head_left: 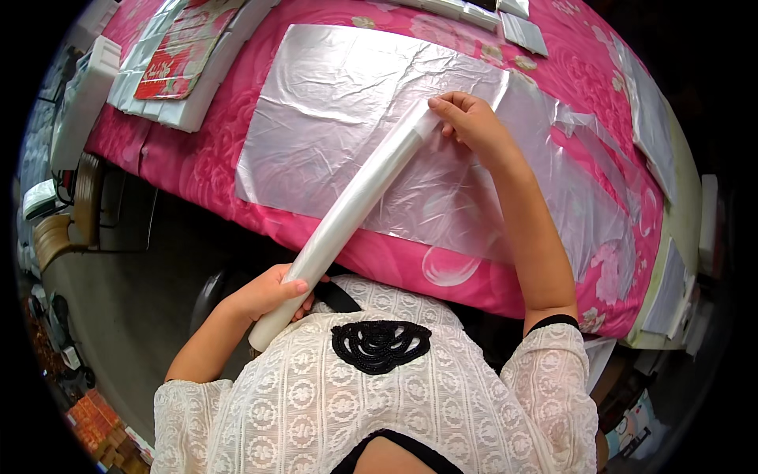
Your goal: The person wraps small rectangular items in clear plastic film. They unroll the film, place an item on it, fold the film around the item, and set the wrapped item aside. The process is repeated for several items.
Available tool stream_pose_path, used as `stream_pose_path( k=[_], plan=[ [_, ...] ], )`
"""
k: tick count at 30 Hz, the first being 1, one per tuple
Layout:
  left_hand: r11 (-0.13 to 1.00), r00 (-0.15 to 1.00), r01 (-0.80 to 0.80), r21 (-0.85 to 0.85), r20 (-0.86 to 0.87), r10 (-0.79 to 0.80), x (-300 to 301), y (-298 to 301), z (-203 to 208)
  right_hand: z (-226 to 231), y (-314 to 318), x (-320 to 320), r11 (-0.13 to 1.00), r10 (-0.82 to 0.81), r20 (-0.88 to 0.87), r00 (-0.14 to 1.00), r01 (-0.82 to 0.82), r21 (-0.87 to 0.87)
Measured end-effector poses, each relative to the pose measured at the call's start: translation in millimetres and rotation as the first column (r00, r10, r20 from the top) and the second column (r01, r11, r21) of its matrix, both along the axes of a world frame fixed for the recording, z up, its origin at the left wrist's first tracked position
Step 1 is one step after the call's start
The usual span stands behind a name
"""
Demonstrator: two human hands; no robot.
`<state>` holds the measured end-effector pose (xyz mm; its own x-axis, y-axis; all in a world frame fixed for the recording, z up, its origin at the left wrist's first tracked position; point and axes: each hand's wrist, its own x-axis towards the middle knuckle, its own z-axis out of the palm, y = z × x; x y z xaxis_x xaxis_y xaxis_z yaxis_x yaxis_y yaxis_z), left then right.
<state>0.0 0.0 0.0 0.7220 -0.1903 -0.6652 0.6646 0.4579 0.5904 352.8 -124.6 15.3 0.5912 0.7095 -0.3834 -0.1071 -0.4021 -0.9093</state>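
1. Your cream lace top point(332, 419) lies nearest the camera, filling 6 o'clock, with a black beaded ornament point(381, 345) on its chest.
2. You hold the white film roll point(355, 197) across the middle of the view, slanting from its lower end toward 7 o'clock to its upper end toward 1 o'clock.
3. Your left hand point(283, 295), at 8 o'clock, grasps the roll close to its lower end, with the thumb lying on top.
4. Your right hand point(467, 122), at 1 o'clock, has its fingers pinched on the roll's upper end.
5. Beneath the roll's upper part, a translucent plastic sheet point(316, 103) spreads over the desk point(197, 170), which wears a pink flowered cloth; you have looser, crumpled film point(584, 213) near 3 o'clock.
6. Toward 10 to 11 o'clock you have stacked white packs point(189, 117) with a red printed sheet point(178, 67) on top.
7. At 9 o'clock, off the desk, a wooden chair point(54, 239) stands on the grey floor point(118, 316).
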Motion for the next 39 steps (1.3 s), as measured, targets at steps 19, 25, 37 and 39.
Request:
stream_pose_path(
  k=[19,25,37,39],
  plan=[
    [0.968,0.967,0.248,0.043,-0.073,-0.245,-36,30,-1,-17,-125,137,0.932,-0.363,0.176,0.915,0.358,0.059],
    [0.899,0.904,0.423,0.114,0.017,-0.427,4,41,24,-16,-127,131,0.959,-0.284,0.255,0.924,0.278,0.061],
    [0.012,0.469,-0.459,0.888,0.253,-0.846,173,-17,33,-19,-46,98,0.994,0.013,0.264,0.964,-0.041,0.103],
    [0.123,0.266,-0.573,0.81,0.327,-0.907,174,-22,22,-21,-44,102,0.996,0.036,0.285,0.958,-0.057,0.064]
  ],
)
